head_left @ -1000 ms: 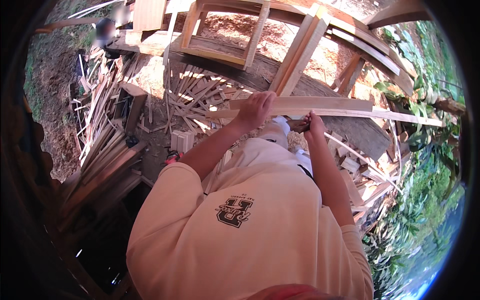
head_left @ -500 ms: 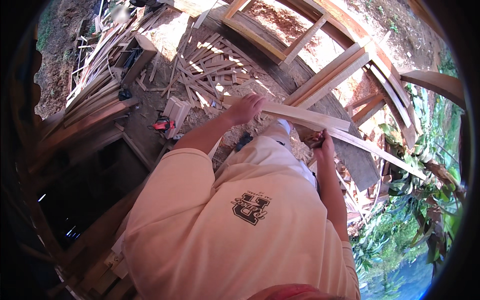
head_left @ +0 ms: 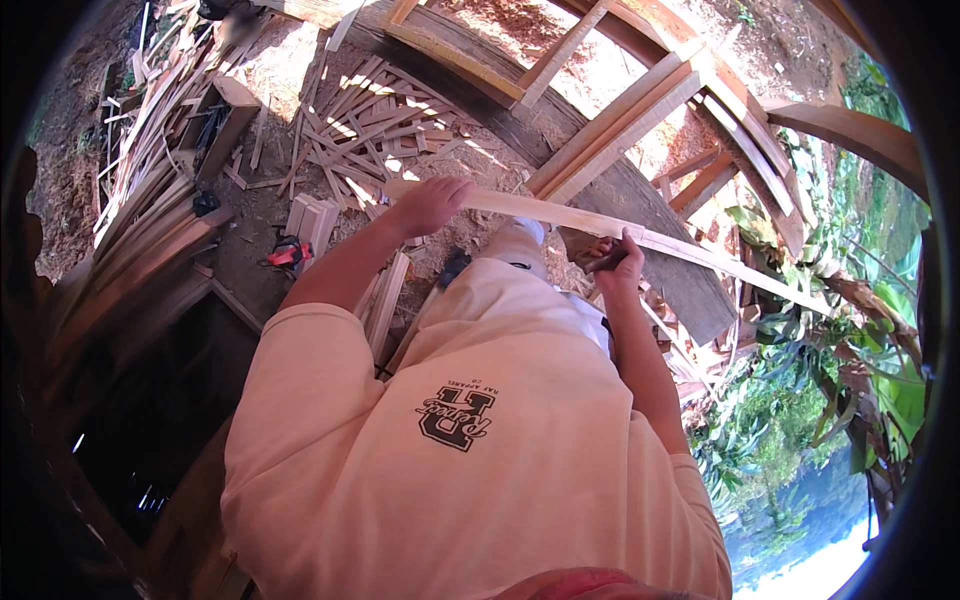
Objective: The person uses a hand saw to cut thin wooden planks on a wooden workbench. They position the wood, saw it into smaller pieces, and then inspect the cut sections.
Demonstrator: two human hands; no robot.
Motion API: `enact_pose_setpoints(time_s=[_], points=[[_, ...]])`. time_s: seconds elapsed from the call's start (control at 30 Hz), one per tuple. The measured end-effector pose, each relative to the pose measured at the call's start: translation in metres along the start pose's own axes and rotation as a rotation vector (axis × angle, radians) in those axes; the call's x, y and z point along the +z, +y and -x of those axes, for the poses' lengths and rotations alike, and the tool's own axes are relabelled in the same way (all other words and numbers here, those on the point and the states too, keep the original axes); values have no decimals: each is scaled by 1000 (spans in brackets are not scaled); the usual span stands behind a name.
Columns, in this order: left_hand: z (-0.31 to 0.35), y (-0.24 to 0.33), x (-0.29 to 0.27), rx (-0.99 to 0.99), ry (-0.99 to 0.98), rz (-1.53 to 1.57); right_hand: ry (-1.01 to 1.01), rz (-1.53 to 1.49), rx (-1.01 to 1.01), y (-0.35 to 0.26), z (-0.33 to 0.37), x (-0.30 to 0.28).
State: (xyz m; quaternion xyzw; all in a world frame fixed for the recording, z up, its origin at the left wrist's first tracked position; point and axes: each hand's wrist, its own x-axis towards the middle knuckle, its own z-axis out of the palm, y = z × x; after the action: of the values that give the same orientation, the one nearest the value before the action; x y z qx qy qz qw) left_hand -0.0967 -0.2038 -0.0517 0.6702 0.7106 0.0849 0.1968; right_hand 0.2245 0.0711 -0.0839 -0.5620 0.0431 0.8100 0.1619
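My left hand [head_left: 434,206] is closed over the left part of a long pale wooden strip [head_left: 540,209], held across in front of my legs. A second thin pale strip [head_left: 740,270] carries on to the right from beside the first one's end; whether they are joined I cannot tell. Below that meeting point, my right hand [head_left: 624,268] is wrapped round a dark brown handled tool [head_left: 604,259], its thumb up against the strip. The tool's kind is not clear, as fingers and shadow hide much of it.
Ahead lies a wide dark plank [head_left: 690,295] under a curved wooden frame [head_left: 615,130]. Loose offcuts [head_left: 375,130] are heaped at the far left centre. A red-and-black power tool [head_left: 289,254] rests beside stacked wooden blocks [head_left: 312,222]. Long boards [head_left: 150,240] are piled at left; leafy plants [head_left: 780,430] grow at right.
The first strip has rolled in my grip, so its lower face no longer shows and it lines up more with the second strip. The whole view has shifted, moving the scene leftward.
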Motion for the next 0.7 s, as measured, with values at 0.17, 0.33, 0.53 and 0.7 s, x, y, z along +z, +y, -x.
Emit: enact_pose_setpoints(time_s=[0.17, 0.33, 0.53, 0.7], points=[[-10, 6, -6, -34, -16, -41, 13, 117, -15, -4, -7, 0], [-9, 40, -32, -261, 218, 53, 50, 232, 6, -5, -2, 6], [23, 24, 25, -1383, 829, 409, 17, 203, 25, -7, -13, -2], [35, 7, 61, -1381, 869, 920, 63, 261, 27, -9, -6, 6]])
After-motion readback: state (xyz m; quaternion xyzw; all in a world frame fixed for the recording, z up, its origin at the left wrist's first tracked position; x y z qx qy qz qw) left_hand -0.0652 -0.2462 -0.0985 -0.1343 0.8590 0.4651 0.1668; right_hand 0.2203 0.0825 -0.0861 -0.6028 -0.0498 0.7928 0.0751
